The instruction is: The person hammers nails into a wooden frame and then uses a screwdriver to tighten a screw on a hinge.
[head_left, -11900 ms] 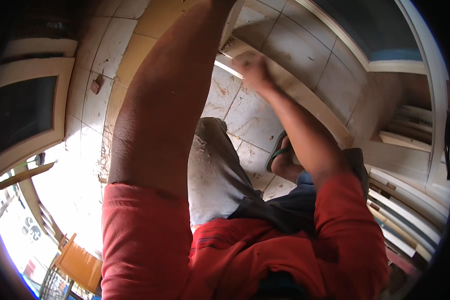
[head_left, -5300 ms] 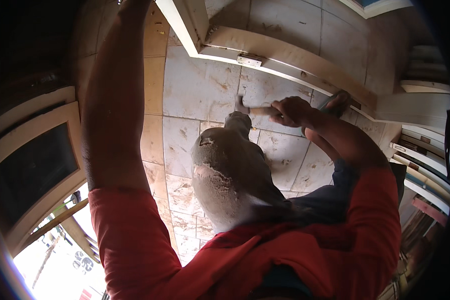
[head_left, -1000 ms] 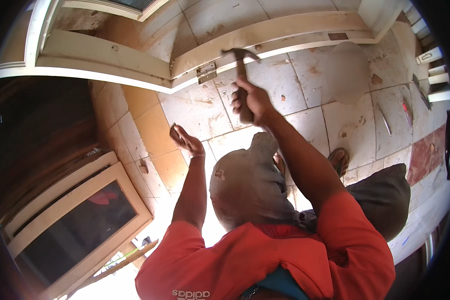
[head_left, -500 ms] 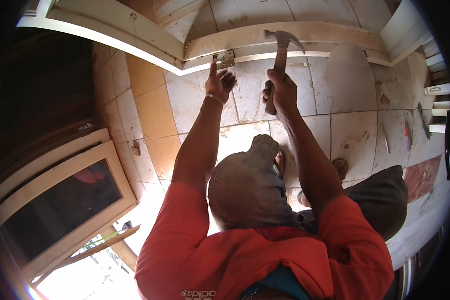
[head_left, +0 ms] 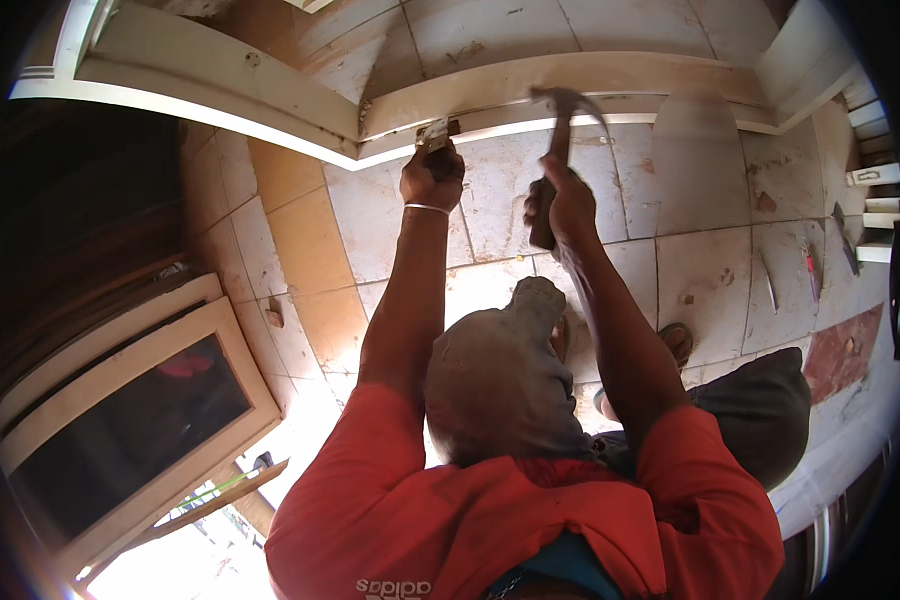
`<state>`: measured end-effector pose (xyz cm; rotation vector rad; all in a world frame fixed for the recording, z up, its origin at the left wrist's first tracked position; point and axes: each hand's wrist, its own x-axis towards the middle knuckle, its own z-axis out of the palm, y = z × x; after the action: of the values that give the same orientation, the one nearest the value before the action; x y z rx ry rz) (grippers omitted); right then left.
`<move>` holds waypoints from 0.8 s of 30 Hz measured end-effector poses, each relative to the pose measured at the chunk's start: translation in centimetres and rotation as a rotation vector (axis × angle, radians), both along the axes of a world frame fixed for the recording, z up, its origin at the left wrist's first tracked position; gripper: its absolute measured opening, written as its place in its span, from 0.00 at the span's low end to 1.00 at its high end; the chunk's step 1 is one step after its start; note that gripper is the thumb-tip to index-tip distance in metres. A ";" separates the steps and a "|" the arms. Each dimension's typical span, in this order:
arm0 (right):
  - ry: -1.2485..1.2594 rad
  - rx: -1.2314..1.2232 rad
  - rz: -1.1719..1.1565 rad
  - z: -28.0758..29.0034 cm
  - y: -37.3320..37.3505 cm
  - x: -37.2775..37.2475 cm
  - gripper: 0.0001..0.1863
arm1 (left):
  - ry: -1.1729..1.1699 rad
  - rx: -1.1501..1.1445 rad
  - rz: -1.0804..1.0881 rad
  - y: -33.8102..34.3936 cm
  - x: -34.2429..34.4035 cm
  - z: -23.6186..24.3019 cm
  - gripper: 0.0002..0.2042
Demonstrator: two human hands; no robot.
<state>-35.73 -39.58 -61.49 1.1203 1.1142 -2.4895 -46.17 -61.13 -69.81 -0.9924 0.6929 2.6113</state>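
I've got the right hand (head_left: 573, 208) tight on the claw hammer (head_left: 562, 138), head near the cream wooden frame (head_left: 660, 80); left hand (head_left: 432, 182) curls at the metal hinge (head_left: 435, 132) on its edge, pinching or touching, I can't tell.

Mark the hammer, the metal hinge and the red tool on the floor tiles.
Hammer (head_left: 561, 140): head view, on the handle near its head.
Metal hinge (head_left: 436, 132): head view, on its visible plate.
Red tool (head_left: 811, 267): head view, on its red part.
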 end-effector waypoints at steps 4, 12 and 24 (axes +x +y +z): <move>-0.055 0.169 -0.141 1.8 -3.2 -1.8 0.18 | -0.091 -0.139 -0.072 -0.3 -0.3 1.3 0.13; 0.003 -0.126 -0.027 2.7 0.0 -4.0 0.18 | -0.111 -0.154 -0.152 -0.7 0.0 1.6 0.11; -0.051 -0.201 -0.177 1.4 -1.6 -2.9 0.16 | -0.170 -0.107 -0.087 -1.4 -0.8 1.9 0.15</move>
<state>-38.63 -41.17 -60.08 1.2638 0.7598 -2.6170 -46.99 -62.51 -67.86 -1.1718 0.8203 2.4034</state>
